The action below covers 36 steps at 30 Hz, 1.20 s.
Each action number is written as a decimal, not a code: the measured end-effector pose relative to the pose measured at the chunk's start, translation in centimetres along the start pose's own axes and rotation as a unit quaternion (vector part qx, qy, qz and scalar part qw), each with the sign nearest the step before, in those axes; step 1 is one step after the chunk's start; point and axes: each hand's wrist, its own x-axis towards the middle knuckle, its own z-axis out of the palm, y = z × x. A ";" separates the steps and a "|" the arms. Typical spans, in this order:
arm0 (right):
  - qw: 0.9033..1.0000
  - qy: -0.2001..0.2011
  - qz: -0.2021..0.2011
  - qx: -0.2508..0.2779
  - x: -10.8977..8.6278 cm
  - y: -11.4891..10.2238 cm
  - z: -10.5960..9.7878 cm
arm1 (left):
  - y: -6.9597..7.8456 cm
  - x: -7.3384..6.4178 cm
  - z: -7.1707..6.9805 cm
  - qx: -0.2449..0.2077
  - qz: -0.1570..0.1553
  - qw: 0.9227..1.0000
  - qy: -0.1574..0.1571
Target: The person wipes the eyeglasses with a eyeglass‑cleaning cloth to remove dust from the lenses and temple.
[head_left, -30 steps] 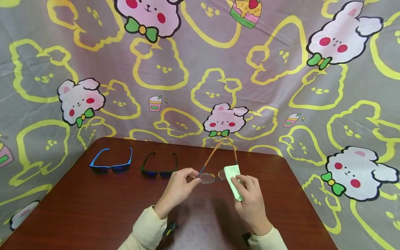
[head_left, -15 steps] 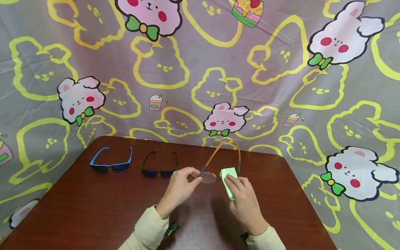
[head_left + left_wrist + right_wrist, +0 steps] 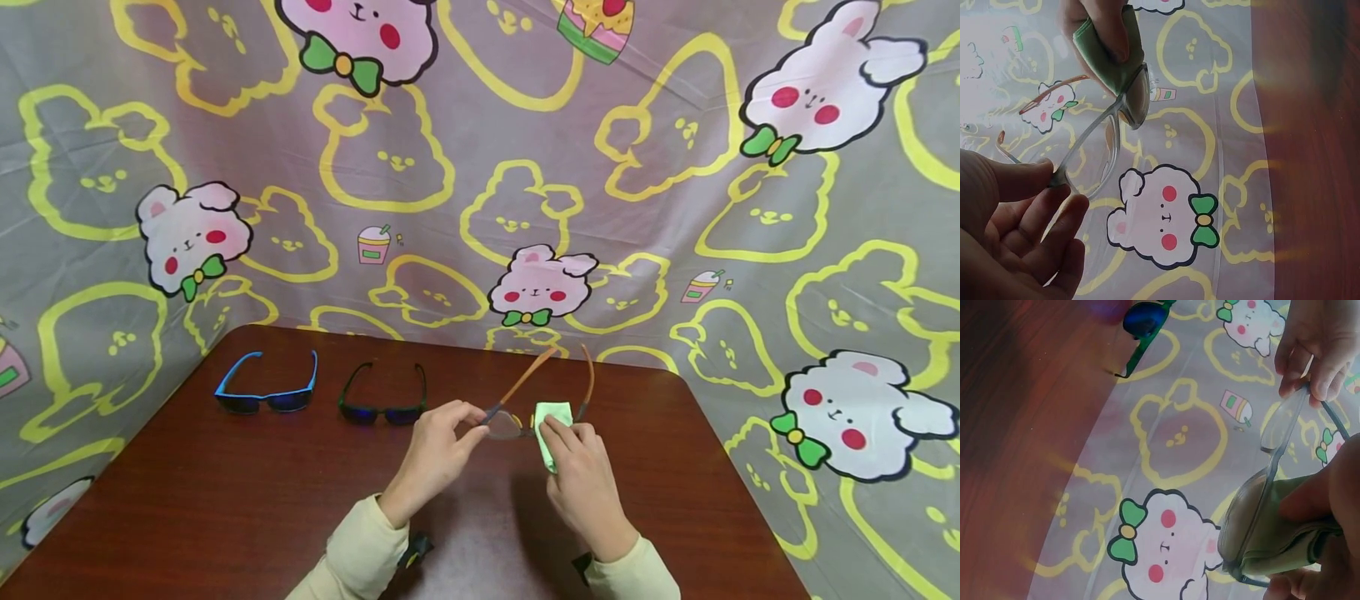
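Note:
My left hand (image 3: 435, 454) pinches a pair of eyeglasses (image 3: 504, 426) between thumb and fingertips at the corner where frame meets temple. The glasses are held over the table, clear-lensed, their orange-brown temples pointing away from me. A folded light green cloth (image 3: 553, 415) is in my right hand (image 3: 588, 492), pressed over the right lens. In the left wrist view the cloth (image 3: 1100, 59) sits against the far lens, thumb on top. The right wrist view has the cloth (image 3: 1291, 544) behind the near lens (image 3: 1246, 519), with fingers partly hidden by it.
Blue-framed sunglasses (image 3: 266, 400) stand unfolded at the left of the brown table (image 3: 187, 500). Dark sunglasses (image 3: 381, 413) with bluish lenses stand just left of my left hand. A cartoon-printed curtain (image 3: 420, 167) rises behind the table and along both sides.
The eyeglasses have tilted, their temples swinging rightward and lower. My right hand has shifted left with the cloth, which has moved from the lens's outer side to cover the right lens.

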 end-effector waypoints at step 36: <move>0.997 0.020 -0.008 0.070 0.4 -0.2 -0.3 | -0.7 0.1 0.1 0.007 0.041 0.998 0.053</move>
